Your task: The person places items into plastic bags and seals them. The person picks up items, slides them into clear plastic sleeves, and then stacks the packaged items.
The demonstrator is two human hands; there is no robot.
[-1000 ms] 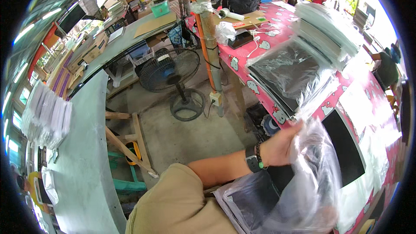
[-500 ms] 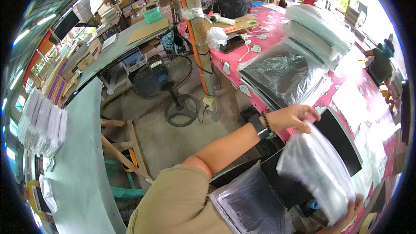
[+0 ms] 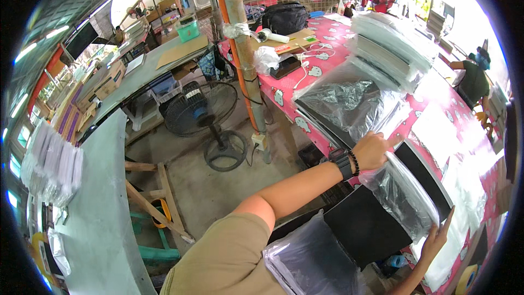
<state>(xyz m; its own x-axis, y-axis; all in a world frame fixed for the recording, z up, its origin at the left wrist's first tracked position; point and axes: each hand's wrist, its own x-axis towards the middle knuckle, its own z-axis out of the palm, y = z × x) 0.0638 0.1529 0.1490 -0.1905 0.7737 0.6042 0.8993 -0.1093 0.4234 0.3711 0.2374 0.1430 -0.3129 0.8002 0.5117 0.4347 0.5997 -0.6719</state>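
My left hand, with a watch and a dark bead bracelet on its wrist, grips the far left end of a clear plastic-wrapped packet. At the opposite end of that packet, my right hand holds the near right corner, one finger stretched along the edge. The packet is tilted, its pale edge up, and what is inside cannot be made out. Under and behind it stands a black panel. A black sheet lies just nearer to me. In front of my body is another plastic-covered dark packet.
A pink patterned table carries plastic-wrapped stacks, a phone and a black bag. A standing fan and a post are ahead. At left, a pale bench holds wrapped bundles. Another person works far right.
The packet has tipped and settled lower against the black panel, with both hands still on it. More of the black sheet nearer to me shows. The view has shifted slightly.
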